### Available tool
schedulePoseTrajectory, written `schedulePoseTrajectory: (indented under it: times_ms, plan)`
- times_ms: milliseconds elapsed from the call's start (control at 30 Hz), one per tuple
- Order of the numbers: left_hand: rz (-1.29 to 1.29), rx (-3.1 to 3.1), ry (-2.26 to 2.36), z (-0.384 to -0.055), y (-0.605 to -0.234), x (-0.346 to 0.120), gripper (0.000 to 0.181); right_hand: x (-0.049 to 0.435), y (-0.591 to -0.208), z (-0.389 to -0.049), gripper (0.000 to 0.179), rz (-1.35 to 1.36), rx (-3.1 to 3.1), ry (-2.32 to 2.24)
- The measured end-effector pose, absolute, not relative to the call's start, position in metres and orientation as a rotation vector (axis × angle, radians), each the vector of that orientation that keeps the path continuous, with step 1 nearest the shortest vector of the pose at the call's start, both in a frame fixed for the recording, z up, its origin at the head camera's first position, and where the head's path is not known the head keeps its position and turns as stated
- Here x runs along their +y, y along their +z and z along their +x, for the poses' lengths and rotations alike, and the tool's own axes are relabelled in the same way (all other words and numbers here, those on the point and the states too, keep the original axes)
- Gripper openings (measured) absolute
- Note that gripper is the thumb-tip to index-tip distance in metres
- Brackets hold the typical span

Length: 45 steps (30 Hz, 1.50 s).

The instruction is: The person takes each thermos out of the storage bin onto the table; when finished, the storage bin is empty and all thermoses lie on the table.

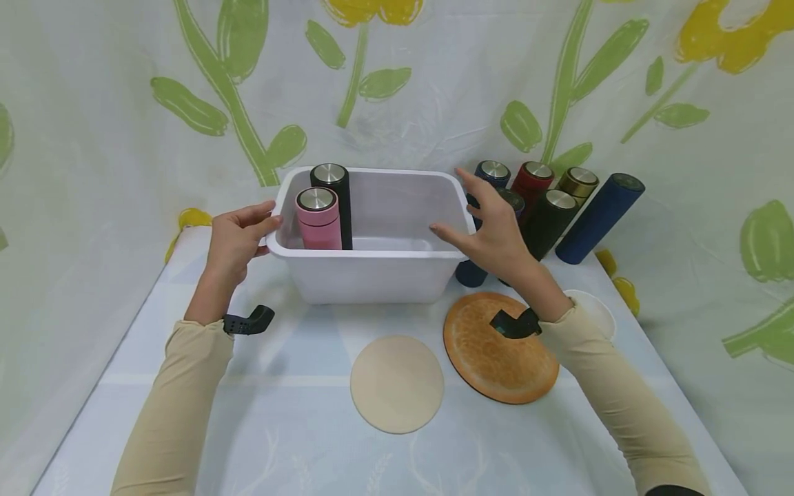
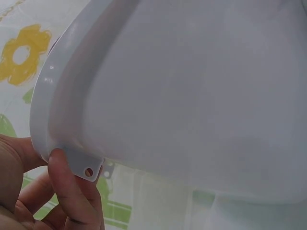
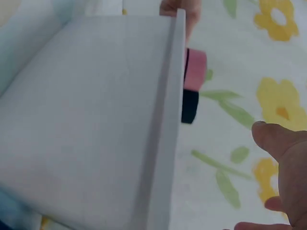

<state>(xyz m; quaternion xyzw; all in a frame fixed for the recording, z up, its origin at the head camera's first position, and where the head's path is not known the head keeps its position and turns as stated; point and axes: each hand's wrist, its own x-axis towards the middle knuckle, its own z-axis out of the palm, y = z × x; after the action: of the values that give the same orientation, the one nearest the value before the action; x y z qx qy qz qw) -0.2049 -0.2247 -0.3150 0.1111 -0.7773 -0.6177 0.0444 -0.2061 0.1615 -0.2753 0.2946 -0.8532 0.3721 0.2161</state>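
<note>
A white plastic bin [image 1: 372, 279] stands toward the back of the table. Inside, at its left end, are a pink thermos bottle [image 1: 321, 231] and a taller black thermos bottle [image 1: 343, 207] just behind it, both upright with silver-topped lids. My left hand [image 1: 234, 241] grips the bin's left rim; the left wrist view shows fingers [image 2: 64, 184] pinching the edge beside a small tab with a hole. My right hand [image 1: 496, 224] hovers at the right rim, thumb and fingers spread and holding nothing. In the right wrist view its thumb [image 3: 273, 136] is apart from the bin.
Right of the bin several thermos bottles are grouped, including a dark green one [image 1: 548, 224], a red one [image 1: 533, 178] and a leaning blue one [image 1: 598, 219]. Nearer lie a brown round mat [image 1: 496, 365], a beige disc [image 1: 397, 386] and a white round item [image 1: 595, 310]. A flower-print curtain [image 1: 428, 89] hangs behind.
</note>
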Motion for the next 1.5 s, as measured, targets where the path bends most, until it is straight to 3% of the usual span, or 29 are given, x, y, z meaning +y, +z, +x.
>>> schedulePoseTrajectory:
  times_ms: [500,1500]
  plan:
    - [0.34,-2.377,-1.879,-0.205,-0.316,-0.224,0.053,0.099,-0.29,-0.212,0.086,0.991,-2.39,1.154]
    - [0.376,-2.376,-1.892,-0.205,-0.313,-0.222,0.053,0.006,-0.291,-0.23,0.075,1.012,-2.393,1.124]
